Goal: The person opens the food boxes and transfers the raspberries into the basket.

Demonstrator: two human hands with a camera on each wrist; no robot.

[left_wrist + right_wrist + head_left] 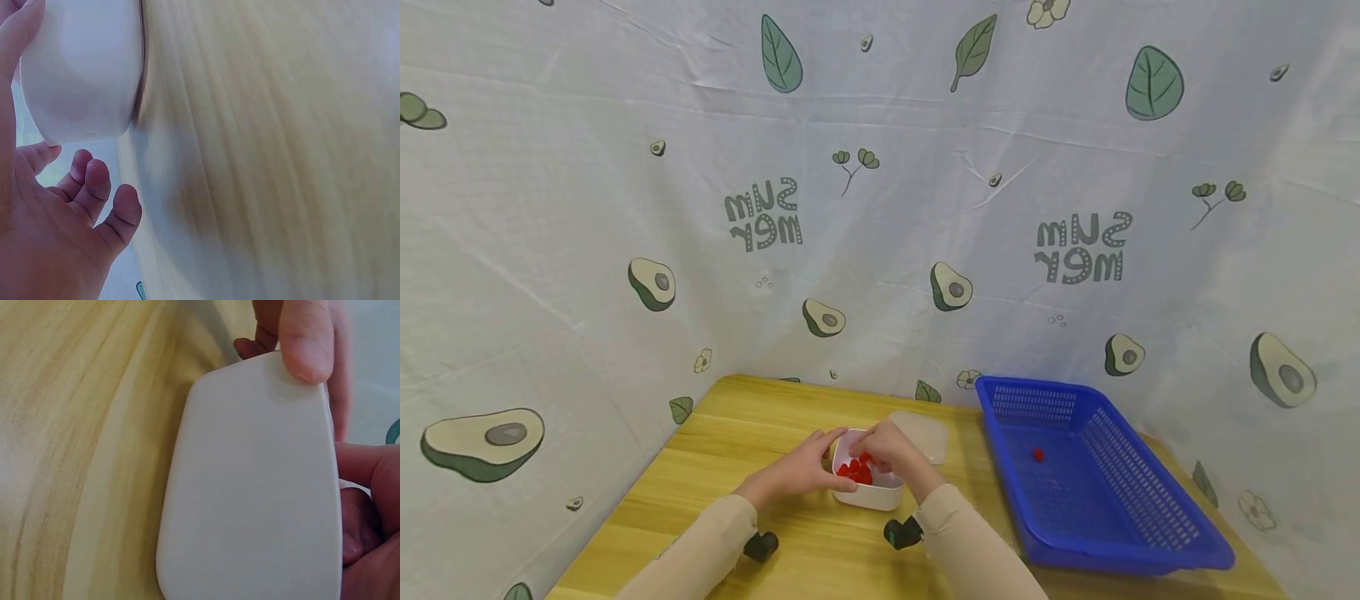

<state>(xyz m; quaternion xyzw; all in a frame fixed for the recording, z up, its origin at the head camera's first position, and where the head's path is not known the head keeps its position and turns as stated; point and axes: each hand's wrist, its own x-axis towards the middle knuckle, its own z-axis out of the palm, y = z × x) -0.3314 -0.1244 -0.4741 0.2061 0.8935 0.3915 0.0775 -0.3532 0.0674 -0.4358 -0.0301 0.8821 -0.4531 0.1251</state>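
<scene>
A small white plastic box (868,497) stands on the table, with several small red pieces (855,472) inside. My left hand (797,468) grips the box from the left, thumb on the near rim and a finger at the far edge. In the left wrist view the other fingers of the left hand (69,219) curl loosely outside the wall. My right hand (887,446) reaches over the right rim with bent fingers down among the red pieces. The box's wall (250,475) hides those fingertips in the right wrist view, so I cannot tell whether they pinch a piece.
A pale flat lid (922,435) lies behind the box on the wooden table (820,567). To the right stands a large blue basket (1108,533) with one small red piece (1038,455) in it. A printed curtain (880,250) hangs behind the table.
</scene>
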